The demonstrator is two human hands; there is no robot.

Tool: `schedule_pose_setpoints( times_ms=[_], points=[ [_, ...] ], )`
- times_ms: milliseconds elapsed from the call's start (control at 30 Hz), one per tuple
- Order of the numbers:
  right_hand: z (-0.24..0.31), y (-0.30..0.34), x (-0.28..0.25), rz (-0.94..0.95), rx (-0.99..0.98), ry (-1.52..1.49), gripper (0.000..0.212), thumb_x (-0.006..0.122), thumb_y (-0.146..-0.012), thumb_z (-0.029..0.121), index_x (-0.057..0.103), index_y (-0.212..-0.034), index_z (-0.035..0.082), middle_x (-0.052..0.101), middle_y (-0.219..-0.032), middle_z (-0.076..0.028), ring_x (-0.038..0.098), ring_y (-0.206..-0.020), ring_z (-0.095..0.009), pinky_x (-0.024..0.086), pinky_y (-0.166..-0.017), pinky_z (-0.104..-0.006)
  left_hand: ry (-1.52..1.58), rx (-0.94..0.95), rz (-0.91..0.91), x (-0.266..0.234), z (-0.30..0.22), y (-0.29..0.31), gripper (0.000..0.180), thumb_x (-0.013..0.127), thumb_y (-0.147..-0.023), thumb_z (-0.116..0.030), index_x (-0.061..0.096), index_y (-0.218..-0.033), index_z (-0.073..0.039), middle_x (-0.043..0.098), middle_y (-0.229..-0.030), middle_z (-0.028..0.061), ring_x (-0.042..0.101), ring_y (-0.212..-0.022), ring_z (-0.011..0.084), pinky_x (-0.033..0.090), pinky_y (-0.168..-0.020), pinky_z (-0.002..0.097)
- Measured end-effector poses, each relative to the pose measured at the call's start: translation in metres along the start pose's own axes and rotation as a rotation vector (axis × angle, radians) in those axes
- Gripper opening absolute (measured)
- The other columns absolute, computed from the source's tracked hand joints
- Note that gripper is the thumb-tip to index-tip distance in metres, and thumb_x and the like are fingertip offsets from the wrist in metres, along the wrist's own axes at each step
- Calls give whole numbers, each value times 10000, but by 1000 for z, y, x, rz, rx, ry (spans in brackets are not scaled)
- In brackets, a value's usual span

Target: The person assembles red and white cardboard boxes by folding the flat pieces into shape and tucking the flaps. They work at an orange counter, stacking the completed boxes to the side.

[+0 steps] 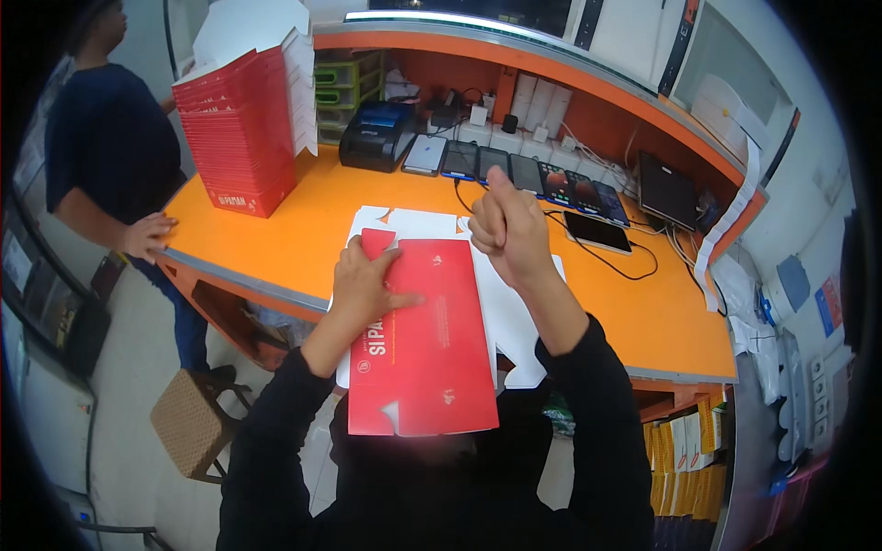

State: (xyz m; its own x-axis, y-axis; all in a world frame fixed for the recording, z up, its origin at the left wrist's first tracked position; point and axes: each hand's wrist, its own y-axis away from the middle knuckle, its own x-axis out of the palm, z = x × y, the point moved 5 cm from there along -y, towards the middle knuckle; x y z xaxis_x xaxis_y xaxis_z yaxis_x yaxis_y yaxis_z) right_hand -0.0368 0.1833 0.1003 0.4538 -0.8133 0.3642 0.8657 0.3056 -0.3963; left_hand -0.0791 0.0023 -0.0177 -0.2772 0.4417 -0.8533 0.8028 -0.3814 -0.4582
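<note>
A flat, folded red carton (pixel 443 340) with white print lies in front of me, its near end reaching past the table's front edge. Spread over its left side, my left hand (pixel 361 286) holds it, with the thumb stretched across the red panel and the fingertips by the upper left flap. My right hand (pixel 508 230) is raised above the carton's far right corner, closed in a fist with one digit pointing up; nothing shows in it. Under the carton lie white die-cut cardboard sheets (pixel 514 317), partly covered by it.
On the orange table (pixel 666 308), a tall stack of red cartons (pixel 237 138) stands at the back left. Behind are a black printer (pixel 377 136), a row of phones (pixel 525 173) and cables. A phone (pixel 597 232) lies right. A person (pixel 110 156) stands left, near a woven stool (pixel 197 422).
</note>
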Motion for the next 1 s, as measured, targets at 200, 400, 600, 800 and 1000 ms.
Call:
schedule_pose_setpoints(
  times_ms=[200,400,600,800,1000],
  points=[
    [-117,0,-70,-306,275,406,469,550,-945,320,372,-544,158,315,-451,43,251,-362,-71,163,-358,-255,71,-64,47,0,-1,0,878,785,-534,-656,610,-1232,-153,357,-1306,339,390,-1208,462,375,-984,478],
    [-55,29,-19,-134,138,256,517,475,-977,276,335,-498,145,319,-448,30,253,-363,-81,183,-364,-258,74,10,-72,3,-3,3,863,796,-531,-610,619,-1210,-107,356,-1282,306,418,-1111,405,377,-929,452],
    [-79,59,3,-131,263,277,532,473,-981,244,335,-483,113,312,-440,11,262,-388,-84,202,-382,-256,67,7,-88,-1,-1,6,865,803,-525,-595,614,-1215,-109,361,-1274,309,423,-1091,401,381,-918,449],
    [-87,98,15,25,371,480,486,490,-971,273,438,-533,67,400,-473,12,345,-426,-76,275,-418,-261,97,-8,-58,-1,-5,0,865,792,-538,-611,612,-1218,-107,366,-1273,317,421,-1111,417,379,-932,455],
    [-77,105,21,-106,224,768,484,451,-989,201,461,-530,50,350,-442,-3,359,-418,-102,278,-413,-254,15,50,-88,1,-3,-2,841,804,-539,-598,621,-1193,-102,367,-1277,321,457,-1093,415,416,-909,462]
  ],
)
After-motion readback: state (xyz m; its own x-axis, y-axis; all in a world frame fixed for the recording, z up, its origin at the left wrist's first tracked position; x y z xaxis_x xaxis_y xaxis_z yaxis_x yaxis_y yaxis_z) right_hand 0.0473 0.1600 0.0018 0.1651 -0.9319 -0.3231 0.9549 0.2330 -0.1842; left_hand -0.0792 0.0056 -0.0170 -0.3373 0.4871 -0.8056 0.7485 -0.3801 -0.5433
